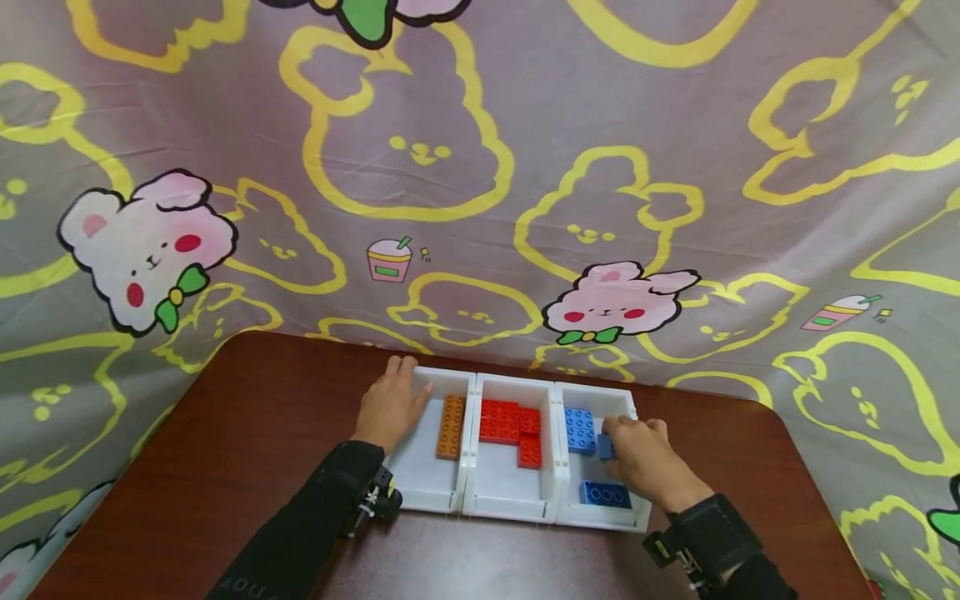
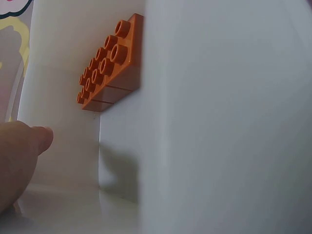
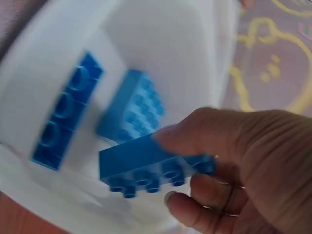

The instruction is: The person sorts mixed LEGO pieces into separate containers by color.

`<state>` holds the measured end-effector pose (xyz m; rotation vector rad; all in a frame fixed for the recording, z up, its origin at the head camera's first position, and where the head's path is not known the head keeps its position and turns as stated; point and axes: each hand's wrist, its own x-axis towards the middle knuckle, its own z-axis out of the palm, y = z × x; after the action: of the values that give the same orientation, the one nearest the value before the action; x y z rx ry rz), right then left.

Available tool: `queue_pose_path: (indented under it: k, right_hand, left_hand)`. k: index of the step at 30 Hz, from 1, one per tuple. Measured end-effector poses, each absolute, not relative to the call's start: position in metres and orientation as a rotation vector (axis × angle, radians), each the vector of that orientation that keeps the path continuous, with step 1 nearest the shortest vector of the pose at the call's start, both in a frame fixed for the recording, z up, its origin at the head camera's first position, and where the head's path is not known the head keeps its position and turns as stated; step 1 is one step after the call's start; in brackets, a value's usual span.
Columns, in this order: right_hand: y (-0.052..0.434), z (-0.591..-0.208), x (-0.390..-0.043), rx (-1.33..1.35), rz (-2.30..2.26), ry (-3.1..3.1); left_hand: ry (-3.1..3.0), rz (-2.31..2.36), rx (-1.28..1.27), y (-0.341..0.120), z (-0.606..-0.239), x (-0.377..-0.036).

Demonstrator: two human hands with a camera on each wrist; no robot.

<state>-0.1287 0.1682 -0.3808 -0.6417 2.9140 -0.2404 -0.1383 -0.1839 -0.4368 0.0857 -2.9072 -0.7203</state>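
Observation:
My right hand [image 1: 645, 458] is over the right white bin, pinching a blue building block [image 3: 141, 161] between thumb and fingers, its studs facing down in the right wrist view. Below it in that bin lie a studded light-blue block [image 1: 580, 429] and a darker blue block [image 1: 606, 495] on its side or upside down, round tubes showing. My left hand [image 1: 390, 406] rests at the left wall of the left white bin [image 1: 423, 502], thumb extended over the inside. Inside, an orange block [image 1: 451, 427] lies along the right wall, seams visible in the left wrist view [image 2: 109, 78].
The middle white bin [image 1: 510, 508] holds several red blocks [image 1: 498, 421] against its back and right side. All three bins stand side by side on a dark brown table [image 1: 247, 442]. A patterned cloth [image 1: 480, 250] hangs behind the table's far edge.

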Motion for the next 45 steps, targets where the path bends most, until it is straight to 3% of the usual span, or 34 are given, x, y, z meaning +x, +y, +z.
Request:
queue_pose_path:
  k: [10, 27, 36, 45]
  right_hand:
    - [0.153, -0.410, -0.123, -0.769, -0.307, 2.893]
    - [0.157, -0.404, -0.111, -0.676, -0.383, 2.872]
    - [0.161, -0.392, -0.101, -0.648, 0.012, 2.846]
    - [0.176, -0.407, -0.109, -0.592, -0.176, 2.718]
  left_hand:
    - [-2.897, -0.746, 0.082, -0.181, -0.441, -0.140]
    - [-2.920, -0.749, 0.106, -0.186, -0.441, -0.140]
    - [-2.912, -0.722, 0.110, -0.187, -0.438, -0.141]
    - [-2.928, -0.739, 0.114, -0.185, -0.440, -0.141]
